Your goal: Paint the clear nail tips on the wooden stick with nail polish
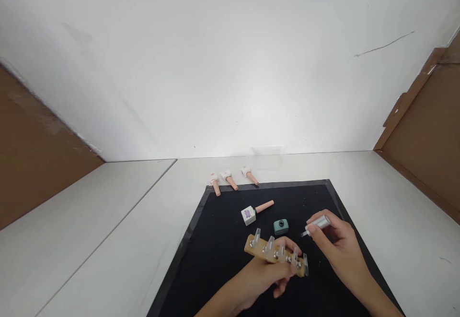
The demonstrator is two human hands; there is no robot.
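Observation:
My left hand (271, 276) is closed around a wooden nail tip stand (257, 249), a narrow bar tilted down to the right. Several clear nail tips (270, 244) stand along it on small metal studs. In my right hand (339, 247) is a nail polish brush (318, 224) with a silver cap, pinched between thumb and fingers, its bristle end pointing left toward the stand but apart from it. Just beyond the stand sits an uncapped green polish bottle (281, 227) with its dark neck showing. A white bottle with a peach cap (249, 215) lies on its side further back.
Three white bottles with peach caps (230, 180) lie at the back edge of the black mat (215, 269). A white table (125, 221) surrounds the mat. Behind rises a white wall (230, 67), with brown panels (424, 130) at both sides.

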